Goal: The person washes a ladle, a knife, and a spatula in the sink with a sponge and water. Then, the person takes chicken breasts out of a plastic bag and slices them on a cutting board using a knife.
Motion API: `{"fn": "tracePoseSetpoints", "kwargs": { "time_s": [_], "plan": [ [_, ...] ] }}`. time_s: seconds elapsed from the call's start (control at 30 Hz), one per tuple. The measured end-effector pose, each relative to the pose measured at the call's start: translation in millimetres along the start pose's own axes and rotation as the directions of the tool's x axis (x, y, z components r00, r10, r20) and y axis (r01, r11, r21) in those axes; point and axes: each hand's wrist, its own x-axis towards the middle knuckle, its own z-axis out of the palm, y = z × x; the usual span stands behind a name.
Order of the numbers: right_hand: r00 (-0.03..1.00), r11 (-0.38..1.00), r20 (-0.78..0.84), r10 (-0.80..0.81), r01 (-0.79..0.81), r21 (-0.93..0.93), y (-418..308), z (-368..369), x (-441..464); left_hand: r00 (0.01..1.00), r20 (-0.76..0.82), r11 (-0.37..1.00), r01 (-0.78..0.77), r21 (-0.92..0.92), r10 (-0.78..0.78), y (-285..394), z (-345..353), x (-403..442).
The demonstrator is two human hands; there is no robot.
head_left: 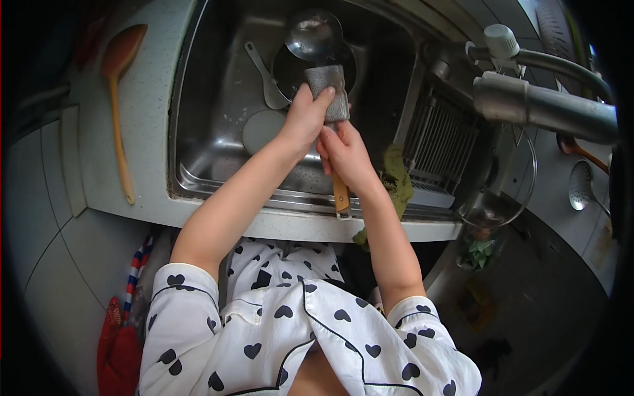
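Over the sink (218, 132), my left hand (308, 117) is closed on a grey scrubbing cloth (328, 82), with the thumb pressed on it. My right hand (348, 155) is wrapped round the wooden handle (340, 195) of a ladle, whose end sticks out below the fist. The metal ladle bowl (314, 34) lies beyond the cloth, above a dark round pan (285, 69). The cloth covers part of the ladle's shaft. Both hands are close together, near the middle of the sink.
A white spoon (264, 78) and a pale round dish (261, 131) lie in the sink. On the left counter is a wooden ladle (115, 99). Right of the hands are wilted leaves (396, 178), a dish rack (441, 142), a faucet (541, 105) and a glass lid (502, 204).
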Motion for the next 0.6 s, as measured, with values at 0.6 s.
{"fn": "tracePoseSetpoints", "kwargs": {
  "time_s": [0.6],
  "plan": [
    [0.977, 0.939, -0.017, 0.210, -0.207, -0.274, -29.8, -9.2, -61.0, 0.814, 0.205, 0.372, -0.453, 0.811, 0.544, 27.2, -75.5, 70.2]
  ]
}}
